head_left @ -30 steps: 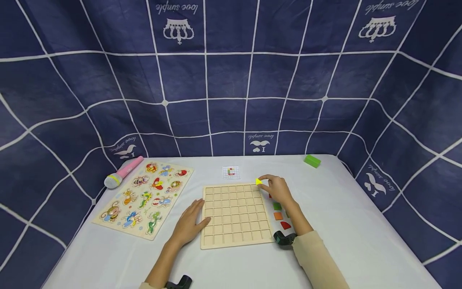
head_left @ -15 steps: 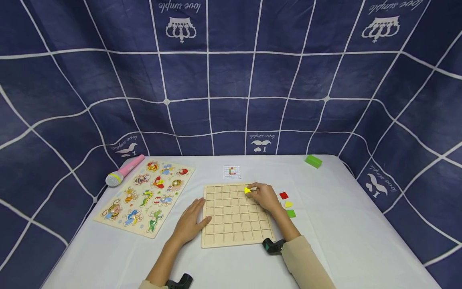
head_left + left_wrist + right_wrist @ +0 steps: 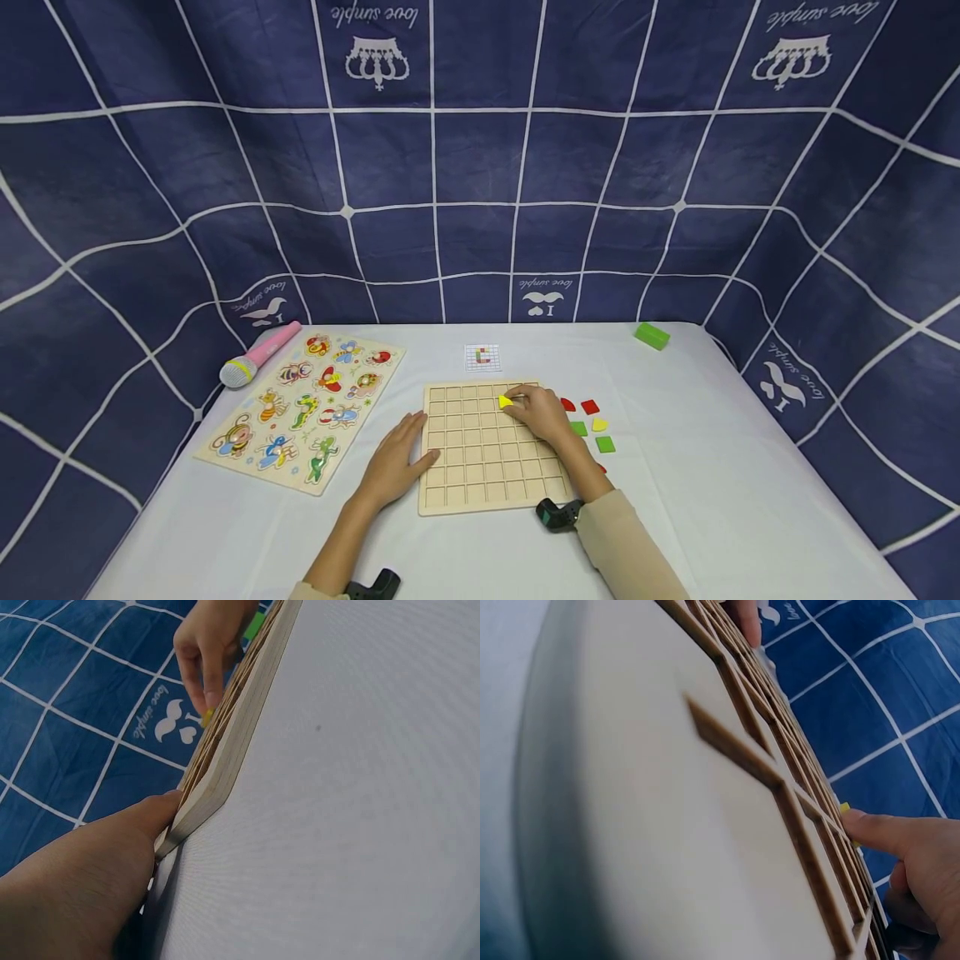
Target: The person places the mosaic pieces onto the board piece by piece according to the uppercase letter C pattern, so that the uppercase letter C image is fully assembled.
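Head view: right hand (image 3: 542,414) pinches a small yellow wooden tile (image 3: 505,402) between thumb and fingertips, low over the upper rows of the pale wooden grid board (image 3: 487,492), right of centre; whether the tile already touches a cell cannot be told. Left hand (image 3: 395,468) lies with straight fingers flat against the board's left edge; in the left wrist view the fingertips (image 3: 166,801) butt the board's edge, so the board is braced. Loose tiles wait on the white desk (image 3: 712,467) just beside the board's right edge: a red square tile (image 3: 590,407), a red curved tile (image 3: 567,405), two green square tiles (image 3: 577,428) (image 3: 604,444) and another yellow tile (image 3: 598,424). A small pattern card (image 3: 482,357) lies beyond the board's far edge. Judgement: the step is seating the yellow tile in one cell. To do it well, the tile's straight edges want squaring to the cell walls before lowering; a tilted tile would likely ride on the thin ridges. Its orientation is probably worth checking against the card. Bracing pressure on the left edge seems worth keeping till the tile sits flush. Right wrist view shows the yellow tile's corner (image 3: 845,808) at the fingertip, close above the ridges.
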### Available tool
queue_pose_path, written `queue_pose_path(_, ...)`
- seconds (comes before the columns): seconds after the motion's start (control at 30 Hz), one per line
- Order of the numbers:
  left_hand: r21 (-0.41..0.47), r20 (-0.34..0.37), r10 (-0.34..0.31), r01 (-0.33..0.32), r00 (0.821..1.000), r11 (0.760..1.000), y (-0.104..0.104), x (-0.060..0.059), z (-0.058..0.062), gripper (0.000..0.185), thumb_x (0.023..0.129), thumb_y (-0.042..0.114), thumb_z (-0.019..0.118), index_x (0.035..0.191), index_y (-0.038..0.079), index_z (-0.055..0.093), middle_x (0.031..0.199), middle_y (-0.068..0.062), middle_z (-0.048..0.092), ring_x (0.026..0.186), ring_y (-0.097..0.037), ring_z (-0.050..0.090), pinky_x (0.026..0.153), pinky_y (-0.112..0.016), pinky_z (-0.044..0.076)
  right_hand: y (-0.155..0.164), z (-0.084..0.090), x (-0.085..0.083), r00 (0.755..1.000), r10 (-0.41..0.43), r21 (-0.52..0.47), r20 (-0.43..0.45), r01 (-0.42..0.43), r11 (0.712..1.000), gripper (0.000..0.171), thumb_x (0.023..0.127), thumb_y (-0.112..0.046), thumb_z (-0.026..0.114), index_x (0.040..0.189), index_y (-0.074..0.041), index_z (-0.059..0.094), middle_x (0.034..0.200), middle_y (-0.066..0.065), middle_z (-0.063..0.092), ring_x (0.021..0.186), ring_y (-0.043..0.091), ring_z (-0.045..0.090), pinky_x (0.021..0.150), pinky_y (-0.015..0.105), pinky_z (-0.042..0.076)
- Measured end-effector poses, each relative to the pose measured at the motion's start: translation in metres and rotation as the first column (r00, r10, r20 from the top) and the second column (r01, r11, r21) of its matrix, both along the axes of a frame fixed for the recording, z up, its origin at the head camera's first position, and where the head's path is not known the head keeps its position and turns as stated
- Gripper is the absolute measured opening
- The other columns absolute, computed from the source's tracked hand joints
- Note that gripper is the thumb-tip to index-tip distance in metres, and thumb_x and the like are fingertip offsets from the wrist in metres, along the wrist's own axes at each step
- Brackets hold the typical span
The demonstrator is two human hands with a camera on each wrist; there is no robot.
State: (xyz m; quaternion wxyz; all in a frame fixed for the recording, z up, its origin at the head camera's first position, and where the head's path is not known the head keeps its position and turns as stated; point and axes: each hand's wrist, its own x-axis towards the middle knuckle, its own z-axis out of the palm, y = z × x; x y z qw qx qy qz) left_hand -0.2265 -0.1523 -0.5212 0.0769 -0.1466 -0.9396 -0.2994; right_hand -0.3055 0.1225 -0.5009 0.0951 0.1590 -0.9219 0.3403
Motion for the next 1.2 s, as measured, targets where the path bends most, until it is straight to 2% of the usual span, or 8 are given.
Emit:
queue_pose_path(0.1,-0.001,0.006,0.003,-0.003,1.000,1.000,0.000,0.000,0.000,0.071,0.087,0.042,0.061,0.142,0.005,0.035,0.146,-0.013,0.032,0.135,-0.032,0.023,0.109,-0.049,0.020,-0.001,0.000,0.000,1.000,-0.014,0.024,0.001,0.014,1.000,0.026,0.077,-0.029,0.075,0.098,-0.013,0.071,0.050,-0.006,0.039,0.045,0.008,0.032,0.041,0.022,0.026)
queue_pose_path(0.43,0.000,0.010,0.005,-0.005,1.000,1.000,0.000,0.001,0.001,0.071,0.087,0.041,0.061,0.142,0.005,0.035,0.146,-0.014,0.032,0.135,-0.032,0.024,0.109,-0.050,0.019,-0.003,0.002,0.001,1.000,-0.005,0.015,0.007,0.005,1.000,0.026,0.077,-0.029,0.075,0.098,-0.013,0.072,0.050,-0.005,0.039,0.045,0.009,0.031,0.040,0.023,0.025)
queue_pose_path(0.67,0.012,0.013,-0.004,0.004,1.000,1.000,0.001,0.001,0.003,0.071,0.087,0.041,0.061,0.142,0.004,0.035,0.145,-0.014,0.033,0.136,-0.032,0.023,0.110,-0.048,0.019,-0.004,-0.001,0.000,1.000,-0.016,0.031,0.016,0.015,0.999,0.025,0.076,-0.031,0.076,0.097,-0.016,0.072,0.058,-0.007,0.051,0.051,0.009,0.036,0.046,0.024,0.032)
queue_pose_path(0.93,0.007,0.011,-0.002,0.002,1.000,1.000,0.000,0.001,0.003,0.071,0.087,0.041,0.061,0.142,0.004,0.035,0.145,-0.014,0.034,0.136,-0.032,0.023,0.110,-0.048,0.019,0.007,0.009,0.004,0.999,-0.029,-0.030,0.032,0.030,0.999,0.027,0.079,-0.031,0.074,0.101,-0.015,0.072,0.048,-0.006,0.039,0.044,0.008,0.027,0.038,0.023,0.024)
queue_pose_path(1.2,0.001,0.017,-0.001,0.001,1.000,1.000,0.000,0.001,0.002,0.071,0.087,0.040,0.061,0.142,0.004,0.034,0.145,-0.014,0.033,0.136,-0.032,0.023,0.110,-0.048,0.019,0.041,0.023,0.005,0.997,-0.074,-0.073,0.005,0.074,0.995,0.026,0.081,-0.025,0.071,0.103,-0.012,0.070,0.043,-0.004,0.029,0.038,0.008,0.019,0.035,0.020,0.018)
